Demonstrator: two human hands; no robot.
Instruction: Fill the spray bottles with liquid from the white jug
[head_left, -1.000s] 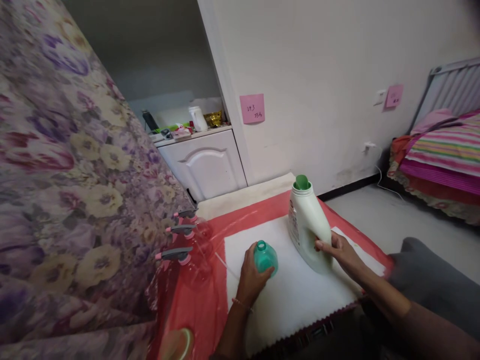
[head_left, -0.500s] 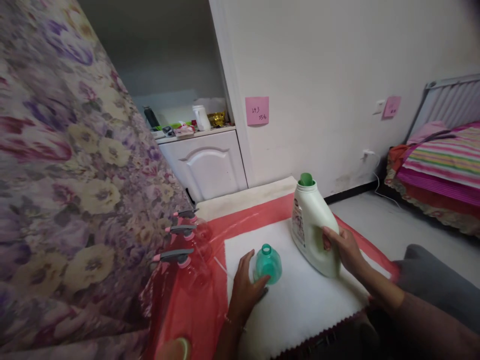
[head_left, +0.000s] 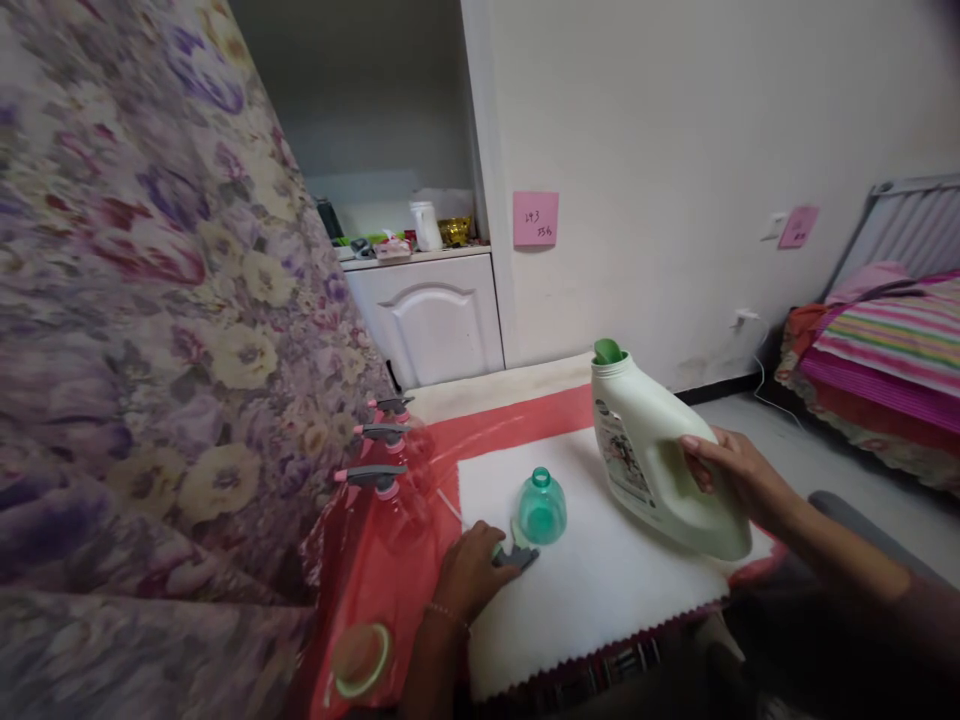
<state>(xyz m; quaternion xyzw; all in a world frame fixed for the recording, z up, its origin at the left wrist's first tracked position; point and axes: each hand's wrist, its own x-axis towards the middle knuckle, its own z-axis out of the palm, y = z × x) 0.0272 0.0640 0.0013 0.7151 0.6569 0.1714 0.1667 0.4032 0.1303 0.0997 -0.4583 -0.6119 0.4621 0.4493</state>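
Observation:
My right hand [head_left: 735, 470] is closed round the handle of a pale green detergent jug [head_left: 652, 460], tilted to the left with its green-spouted mouth uncapped. On the white cloth [head_left: 600, 590] stands a small teal spray bottle [head_left: 541, 510], upright and without its top. Just left of and in front of that bottle, my left hand [head_left: 472, 572] has its fingers round a grey trigger spray head [head_left: 517, 557]. A thin pale tube [head_left: 450, 505] shows beyond the fingers. The left hand does not touch the bottle.
Several clear spray bottles with grey and pink triggers [head_left: 379, 475] stand along the left of the red table cover [head_left: 510, 420]. A round lid-like object [head_left: 361, 660] lies front left. A floral curtain [head_left: 187, 350] hangs at left; a bed [head_left: 892, 360] is at right.
My left hand has moved from beside the teal bottle down to the spray head and closed on it. The jug in my right hand leans further left, its base swung right.

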